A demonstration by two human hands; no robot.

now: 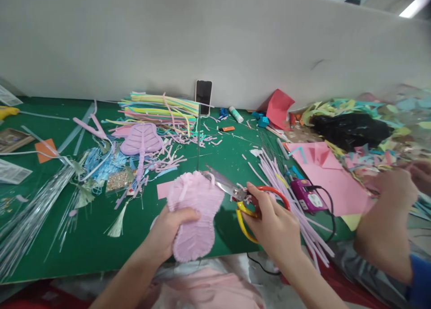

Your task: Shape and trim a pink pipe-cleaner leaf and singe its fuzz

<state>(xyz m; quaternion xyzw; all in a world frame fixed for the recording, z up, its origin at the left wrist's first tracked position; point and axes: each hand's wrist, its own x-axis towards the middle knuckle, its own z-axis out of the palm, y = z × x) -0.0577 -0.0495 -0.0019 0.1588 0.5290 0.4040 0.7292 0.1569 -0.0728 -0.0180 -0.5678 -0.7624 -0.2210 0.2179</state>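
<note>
My left hand [175, 226] grips a fuzzy lilac leaf-shaped piece [197, 215], apparently built from pipe cleaners, with the thumb pressed on its front. A thin wire rises from its upper edge. In my right hand [274, 221] is a pair of scissors [232, 187] with one red and one yellow handle. The blades are parted and point at the upper right edge of the piece, near a small pale loop there. Whether they touch that loop I cannot tell. A finished-looking purple leaf [142, 141] on a stem lies beyond, to the left.
Bundled coloured pipe cleaners [158, 111] lie along the wall, beside a leaning phone [204, 96]. Lilac pipe cleaners [299, 210] and a purple corded box [308, 196] are at right. Silver strands [37, 219] spread at left. Another person's hand [392, 188] works over paper scraps.
</note>
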